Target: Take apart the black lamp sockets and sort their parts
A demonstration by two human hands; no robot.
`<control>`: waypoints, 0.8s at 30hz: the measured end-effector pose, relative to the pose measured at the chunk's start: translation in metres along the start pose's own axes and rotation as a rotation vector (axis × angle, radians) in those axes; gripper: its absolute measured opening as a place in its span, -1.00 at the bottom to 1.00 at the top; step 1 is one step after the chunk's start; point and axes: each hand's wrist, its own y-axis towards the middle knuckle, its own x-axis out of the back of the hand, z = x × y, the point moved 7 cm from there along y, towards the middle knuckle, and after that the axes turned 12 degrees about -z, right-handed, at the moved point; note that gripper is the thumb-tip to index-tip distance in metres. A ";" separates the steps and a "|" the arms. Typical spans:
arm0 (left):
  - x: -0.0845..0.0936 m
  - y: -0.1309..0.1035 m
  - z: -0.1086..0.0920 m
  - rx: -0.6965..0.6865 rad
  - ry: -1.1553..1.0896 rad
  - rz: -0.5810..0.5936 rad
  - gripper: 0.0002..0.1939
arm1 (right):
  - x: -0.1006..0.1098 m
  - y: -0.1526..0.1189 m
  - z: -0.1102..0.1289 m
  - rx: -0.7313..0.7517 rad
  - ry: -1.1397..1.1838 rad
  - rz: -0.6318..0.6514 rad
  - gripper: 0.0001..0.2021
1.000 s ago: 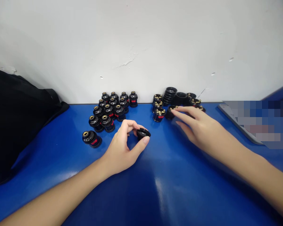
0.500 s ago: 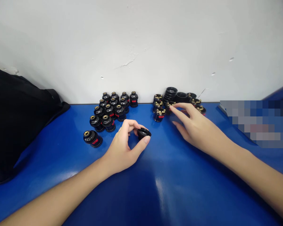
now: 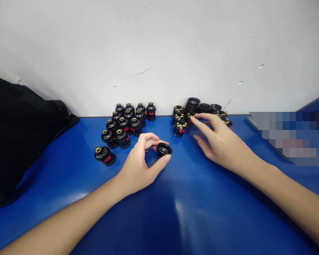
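Note:
My left hand (image 3: 141, 165) pinches a round black lamp holder cap (image 3: 164, 149) between thumb and fingers, its hollow side facing up, above the table. On the right, my right hand (image 3: 220, 141) reaches over with fingers apart. Its index fingertip is at the rim of a black lamp socket body (image 3: 191, 119) with a red mark; whether it touches is hard to tell. Next to it stand more socket bodies, such as the front one (image 3: 180, 129), with brass contacts facing up. Part of this group is hidden behind my right hand.
Several assembled lamp holders (image 3: 123, 139) with brass-ringed tops stand at the left; a nearer one (image 3: 105, 156) leans. A stack of black caps (image 3: 192, 104) stands by the wall (image 3: 159, 53). Black cloth (image 3: 21, 134) covers the left side. A pixelated flat object (image 3: 287, 138) lies right on the blue table (image 3: 196, 212).
The cap in my left hand has tilted so its hollow shows more, and moved slightly right. My right hand has shifted a little towards the socket bodies.

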 end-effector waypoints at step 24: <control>0.000 -0.008 0.006 -0.036 0.098 0.063 -0.36 | 0.034 0.061 0.009 0.111 0.299 -0.071 -0.81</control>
